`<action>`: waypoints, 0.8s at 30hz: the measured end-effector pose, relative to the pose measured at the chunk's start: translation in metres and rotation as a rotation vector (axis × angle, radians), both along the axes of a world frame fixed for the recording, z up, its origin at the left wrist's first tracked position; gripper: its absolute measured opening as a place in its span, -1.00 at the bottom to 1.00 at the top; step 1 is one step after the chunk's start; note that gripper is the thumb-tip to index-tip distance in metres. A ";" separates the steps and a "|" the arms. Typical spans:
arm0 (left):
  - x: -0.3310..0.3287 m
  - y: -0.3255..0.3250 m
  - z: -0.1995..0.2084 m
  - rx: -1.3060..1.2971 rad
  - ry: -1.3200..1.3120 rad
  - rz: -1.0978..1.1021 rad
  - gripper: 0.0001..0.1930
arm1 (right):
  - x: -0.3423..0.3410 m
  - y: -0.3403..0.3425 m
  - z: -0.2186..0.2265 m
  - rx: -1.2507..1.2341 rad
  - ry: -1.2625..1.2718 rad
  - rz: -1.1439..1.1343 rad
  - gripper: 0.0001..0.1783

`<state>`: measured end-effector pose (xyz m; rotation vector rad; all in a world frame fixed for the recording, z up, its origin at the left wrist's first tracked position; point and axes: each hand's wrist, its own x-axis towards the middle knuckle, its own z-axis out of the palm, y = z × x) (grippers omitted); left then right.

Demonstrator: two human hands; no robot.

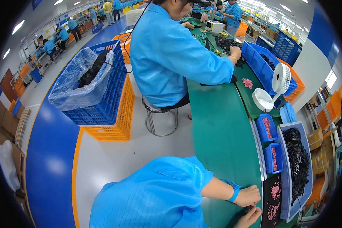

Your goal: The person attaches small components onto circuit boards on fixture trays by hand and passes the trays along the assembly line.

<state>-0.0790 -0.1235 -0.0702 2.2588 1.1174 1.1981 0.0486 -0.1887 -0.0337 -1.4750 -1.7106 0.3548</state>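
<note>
Pink pieces (272,211) lay in two heaps on a black mat (267,189), at three o'clock from the left hand (248,195) and right hand (249,217). Both were curled narrow, nearly touching; whether they gripped anything, I couldn't tell. One small blue bin (280,159) stood at one o'clock.

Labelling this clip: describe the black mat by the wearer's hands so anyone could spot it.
Follow the green workbench down to the wristbanded left hand. Just right of it, beside the pale bin, lies the black mat. Unlike the bin, it is flat, with two pink clusters.
</note>
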 end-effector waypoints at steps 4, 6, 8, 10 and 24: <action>-0.001 0.002 -0.001 -0.029 -0.025 -0.014 -0.84 | 0.011 0.006 -0.018 -0.132 0.314 0.128 -0.75; 0.002 0.003 -0.002 -0.038 -0.023 -0.026 -0.84 | 0.016 0.007 -0.022 -0.128 0.338 0.136 -0.75; -0.001 0.003 -0.005 0.012 -0.040 0.027 -0.84 | 0.017 0.012 -0.027 -0.119 0.363 0.181 -0.74; -0.001 0.006 -0.007 0.004 -0.018 0.039 -0.85 | 0.016 0.013 -0.027 -0.111 0.355 0.197 -0.72; -0.003 0.011 -0.001 -0.017 -0.053 -0.041 -0.80 | 0.019 0.017 -0.037 -0.118 0.405 0.075 -0.83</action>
